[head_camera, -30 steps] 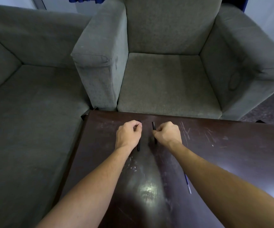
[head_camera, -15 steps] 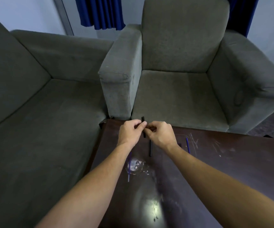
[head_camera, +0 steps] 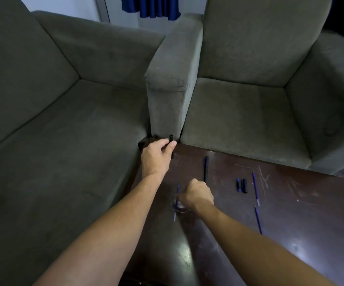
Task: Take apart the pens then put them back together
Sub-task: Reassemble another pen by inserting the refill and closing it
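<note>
Parted hands — left point(head_camera: 158, 153) grips barrel point(head_camera: 171, 139), right point(head_camera: 197, 195) pinches refill point(head_camera: 176, 200)

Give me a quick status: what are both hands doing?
Left hand grips black pen barrel. Right hand closing on blue refill. Nothing blocking.

Centre frame: left hand point(head_camera: 158, 154) pinches black plastic pen barrel point(head_camera: 171, 139) upright at far corner of dark brown wooden surface point(head_camera: 290, 223). Right hand point(head_camera: 197, 195), below it, closed over thin blue refill point(head_camera: 176, 201). Right of centre: black capped pen point(head_camera: 205, 169), two short caps point(head_camera: 241, 185), two more blue refills point(head_camera: 255, 188). Grey fabric sofas point(head_camera: 63, 100) fill upper frame.
</note>
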